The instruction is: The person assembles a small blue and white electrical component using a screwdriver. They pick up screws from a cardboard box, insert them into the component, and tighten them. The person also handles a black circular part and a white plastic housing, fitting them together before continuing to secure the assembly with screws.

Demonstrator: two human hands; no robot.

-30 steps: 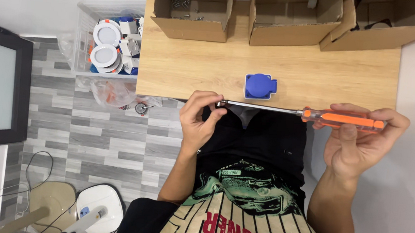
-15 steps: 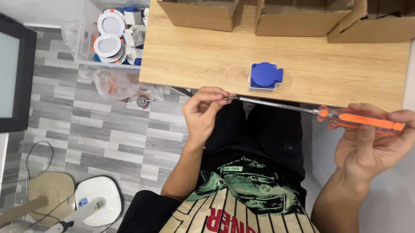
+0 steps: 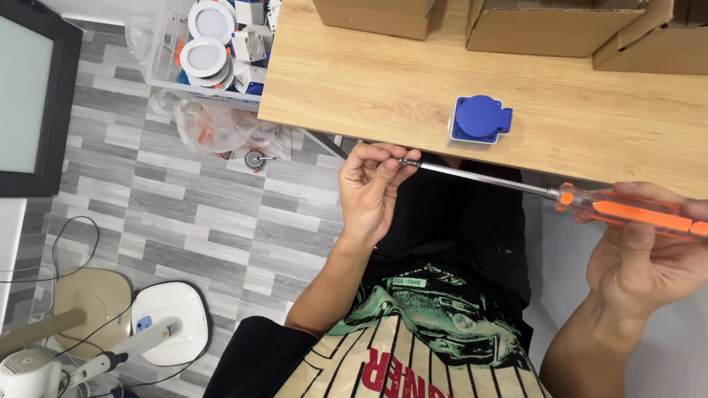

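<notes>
Orange handle: a long screwdriver with a translucent orange grip and a thin steel shaft lies level just beyond the near edge of a wooden worktop, held in the air above the person's lap.
Right hand: the right hand is closed around the orange grip, fingers wrapped over it and thumb alongside.
Left hand: the left hand is pinched narrow at the shaft's tip, thumb and fingertips together; whether a screw or other small part sits there is too small to tell.
Blue socket: a blue round-faced socket on a white base rests on the worktop near its near edge, untouched, just beyond the shaft's middle.
Doing it well: judging from the grip, keeping the shaft level and steady with the right hand while the left works in small pinches at the tip should hold the two aligned.
Far edge: three open cardboard boxes line the worktop's far edge.
Floor to the left: a clear bin of round white light fittings and a crumpled plastic bag sit on grey plank flooring.
</notes>
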